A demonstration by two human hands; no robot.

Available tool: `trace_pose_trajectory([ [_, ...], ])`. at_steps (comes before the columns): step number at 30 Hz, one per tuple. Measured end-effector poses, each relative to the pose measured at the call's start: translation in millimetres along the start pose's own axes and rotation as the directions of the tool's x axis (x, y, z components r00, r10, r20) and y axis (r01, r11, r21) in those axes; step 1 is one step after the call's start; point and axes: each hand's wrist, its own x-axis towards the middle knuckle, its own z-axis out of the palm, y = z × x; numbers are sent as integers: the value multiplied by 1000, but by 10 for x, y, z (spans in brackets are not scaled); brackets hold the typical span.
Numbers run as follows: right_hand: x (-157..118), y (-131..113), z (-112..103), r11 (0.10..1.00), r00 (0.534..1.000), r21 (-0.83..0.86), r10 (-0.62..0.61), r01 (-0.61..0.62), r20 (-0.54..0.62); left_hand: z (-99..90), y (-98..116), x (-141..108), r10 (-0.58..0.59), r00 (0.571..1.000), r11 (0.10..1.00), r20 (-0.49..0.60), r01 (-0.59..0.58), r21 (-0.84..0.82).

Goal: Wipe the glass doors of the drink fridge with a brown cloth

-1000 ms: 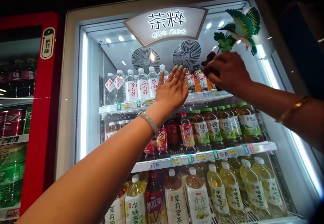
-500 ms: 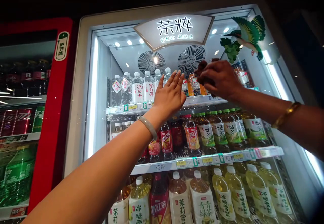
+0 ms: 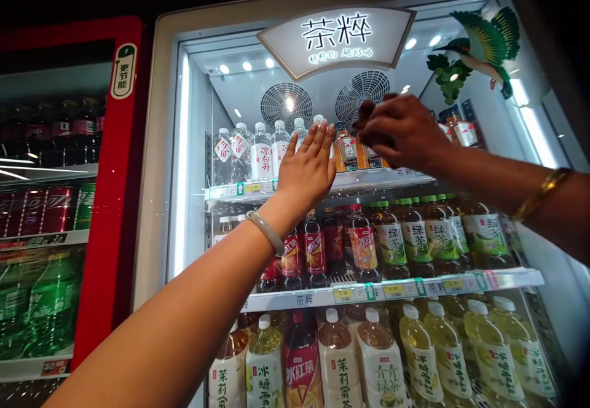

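My left hand [image 3: 310, 157] is raised flat, its fingers stretched out and close together, in front of the glass door [image 3: 221, 98] of a lit drinks cooler. I cannot tell whether the palm touches the glass. A pale bangle [image 3: 266, 231] is on that wrist. To its right, my right hand [image 3: 401, 128] is held up with curled fingers; a gold bracelet [image 3: 540, 194] circles the wrist. The fingertips are in dark shadow, and anything between them is hidden. Behind the hands, on the top shelf, stand clear water bottles [image 3: 262, 157] and orange-labelled bottles [image 3: 346, 149].
Red-labelled tea bottles [image 3: 362, 245] and green-capped tea bottles [image 3: 391, 236] fill the middle shelf [image 3: 318, 299]. Large bottles [image 3: 338, 362] line the bottom. A fan-shaped sign [image 3: 338, 42] and a bird sticker [image 3: 486, 51] are at the top. A red cooler [image 3: 106, 211] stands left.
The view has shifted, so the cooler and its sign appear farther right and slightly higher. Both hands keep nearly the same pose and place in the view.
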Motion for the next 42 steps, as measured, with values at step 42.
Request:
trace_pose_trajectory([
  [42, 881, -1603, 562, 999, 997, 26, 49, -48, -55, -392, -908, -486, -178, 983, 976, 50, 170, 139],
])
